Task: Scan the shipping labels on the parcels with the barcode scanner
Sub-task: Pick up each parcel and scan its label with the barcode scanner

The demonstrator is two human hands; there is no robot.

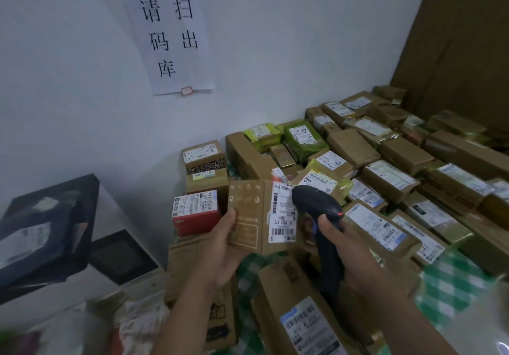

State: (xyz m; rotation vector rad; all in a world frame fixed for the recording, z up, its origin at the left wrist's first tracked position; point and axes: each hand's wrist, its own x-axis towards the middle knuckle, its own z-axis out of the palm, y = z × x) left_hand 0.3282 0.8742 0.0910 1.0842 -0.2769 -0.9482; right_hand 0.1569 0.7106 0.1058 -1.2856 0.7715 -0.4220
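The left hand (220, 247) grasps a brown parcel (248, 216) upright, so its shipping label (283, 214) faces the barcode scanner (316, 208), which the right hand (349, 258) grips just beside it.

Left arm: our bare left forearm (179, 319) rises from the near edge and slants far and right to the wrist.
Left hand: our left hand (220, 250) faces palm-up, with its thumb (230, 218) pressed on the front of a parcel (248, 211). Its other fingers go behind, hidden.
Right arm: our right forearm (399, 316) enters from the near right and slants far and left.
Right hand: our right hand (348, 250) grips the scanner (316, 205) by its handle, fingers (330, 225) curled round it.
Spacing: we hold both hands near each other, not touching.
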